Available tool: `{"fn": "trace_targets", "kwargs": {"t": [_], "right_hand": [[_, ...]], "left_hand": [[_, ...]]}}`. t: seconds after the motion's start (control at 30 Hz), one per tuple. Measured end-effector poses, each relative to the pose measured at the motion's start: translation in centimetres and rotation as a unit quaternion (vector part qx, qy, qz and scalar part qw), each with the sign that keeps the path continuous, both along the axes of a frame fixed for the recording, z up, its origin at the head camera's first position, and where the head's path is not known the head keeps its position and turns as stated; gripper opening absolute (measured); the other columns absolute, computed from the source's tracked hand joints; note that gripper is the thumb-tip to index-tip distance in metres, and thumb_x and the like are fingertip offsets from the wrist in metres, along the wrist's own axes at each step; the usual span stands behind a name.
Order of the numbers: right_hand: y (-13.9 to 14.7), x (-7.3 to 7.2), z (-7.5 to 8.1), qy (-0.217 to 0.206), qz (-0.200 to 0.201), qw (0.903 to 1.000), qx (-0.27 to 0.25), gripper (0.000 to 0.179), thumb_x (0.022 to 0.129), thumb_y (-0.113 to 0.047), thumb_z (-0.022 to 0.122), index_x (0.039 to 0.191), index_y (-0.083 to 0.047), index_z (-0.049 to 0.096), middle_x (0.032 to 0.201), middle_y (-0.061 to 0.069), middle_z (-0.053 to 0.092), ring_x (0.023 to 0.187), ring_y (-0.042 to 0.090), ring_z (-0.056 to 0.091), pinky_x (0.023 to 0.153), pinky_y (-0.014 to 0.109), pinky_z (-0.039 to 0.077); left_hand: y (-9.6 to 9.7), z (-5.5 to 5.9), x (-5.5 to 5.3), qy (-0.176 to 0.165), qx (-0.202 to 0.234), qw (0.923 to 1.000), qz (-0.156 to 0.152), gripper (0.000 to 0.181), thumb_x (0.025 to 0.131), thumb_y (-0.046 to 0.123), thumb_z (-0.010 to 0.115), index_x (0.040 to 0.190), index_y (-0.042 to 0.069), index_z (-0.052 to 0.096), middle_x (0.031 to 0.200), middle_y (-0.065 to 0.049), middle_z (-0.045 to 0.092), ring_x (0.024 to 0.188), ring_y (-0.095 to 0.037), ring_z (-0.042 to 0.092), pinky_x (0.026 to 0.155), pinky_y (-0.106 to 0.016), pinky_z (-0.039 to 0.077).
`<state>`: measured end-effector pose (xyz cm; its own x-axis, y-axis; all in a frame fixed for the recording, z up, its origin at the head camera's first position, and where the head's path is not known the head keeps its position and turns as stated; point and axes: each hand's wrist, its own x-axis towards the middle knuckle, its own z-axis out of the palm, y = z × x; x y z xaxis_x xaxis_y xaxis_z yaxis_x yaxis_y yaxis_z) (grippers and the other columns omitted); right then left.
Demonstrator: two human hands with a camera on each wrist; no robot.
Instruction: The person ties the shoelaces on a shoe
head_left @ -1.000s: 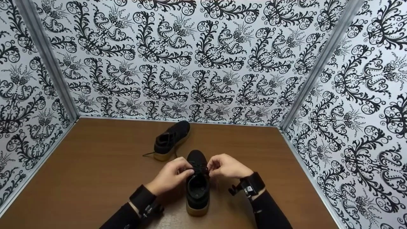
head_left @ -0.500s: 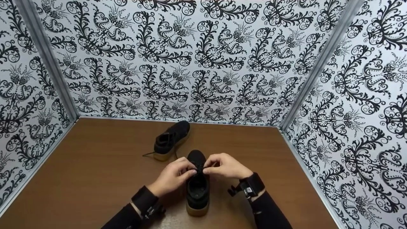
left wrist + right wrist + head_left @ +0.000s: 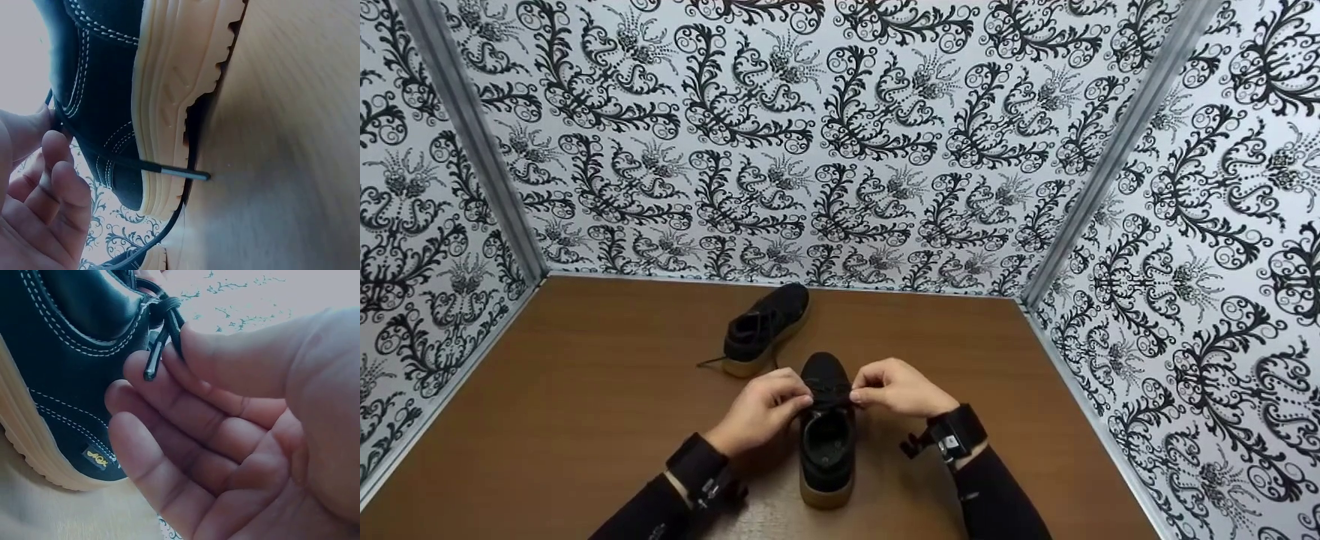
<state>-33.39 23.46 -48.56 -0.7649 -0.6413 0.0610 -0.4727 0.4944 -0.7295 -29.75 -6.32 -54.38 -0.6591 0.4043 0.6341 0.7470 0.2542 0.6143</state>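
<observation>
A black shoe [image 3: 829,478] with a tan sole stands upright, toe pointing away. On its left side, my left hand [image 3: 761,412] pinches a black shoelace [image 3: 115,157] between thumb and fingertips. A loose end with a metal tip [image 3: 184,172] hangs along the sole in the left wrist view. Opposite, my right hand [image 3: 901,390] pinches a shoelace loop [image 3: 173,336] between thumb and forefinger; another metal tip [image 3: 150,373] dangles by the fingers. Laces run across the tongue between both hands, and a small knot [image 3: 167,306] shows just above the right thumb.
A second black shoe [image 3: 780,311] lies behind and to the left, its lace [image 3: 711,363] trailing on the brown table [image 3: 607,360]. Patterned wall panels [image 3: 780,150] with grey metal posts [image 3: 484,142] enclose the table's back and sides.
Half a second ago my hands came together over the tongue. Now they have moved apart to either side of the shoe, drawing the laces outward. The second shoe has stayed put.
</observation>
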Motion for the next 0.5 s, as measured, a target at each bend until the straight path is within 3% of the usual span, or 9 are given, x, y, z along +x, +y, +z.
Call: {"fn": "trace_targets", "kwargs": {"t": [0.2,0.33,0.5], "right_hand": [[0.13,-0.21,-0.27,-0.013,0.004,0.9999,-0.002,0.013,0.101,-0.026,0.081,0.093,-0.016,0.083,0.086,0.007,0.078,0.077,0.004,0.062,0.076,0.022,0.049],[0.07,-0.14,-0.31,-0.035,0.009,0.9992,-0.018,0.016,0.102,-0.026,0.081,0.095,-0.012,0.082,0.085,0.012,0.076,0.074,0.004,0.062,0.072,0.020,0.050],[0.27,-0.11,-0.37,-0.052,0.023,0.9981,-0.024,0.014,0.098,-0.025,0.085,0.101,-0.011,0.083,0.090,0.005,0.078,0.078,0.007,0.066,0.072,0.020,0.052]], "left_hand": [[-0.32,0.19,-0.03,-0.013,0.014,0.9998,0.000,0.009,0.103,0.011,0.078,0.097,0.014,0.085,0.094,0.000,0.075,0.088,-0.016,0.069,0.080,-0.028,0.058],[-0.04,0.36,0.37,-0.020,-0.010,0.9995,0.020,0.010,0.104,0.012,0.077,0.096,0.013,0.081,0.094,0.000,0.072,0.087,-0.011,0.066,0.079,-0.026,0.056],[0.60,0.49,0.82,-0.012,-0.049,0.9979,0.041,0.004,0.105,0.017,0.077,0.104,0.018,0.081,0.100,0.004,0.070,0.087,-0.006,0.062,0.079,-0.026,0.056]]}}
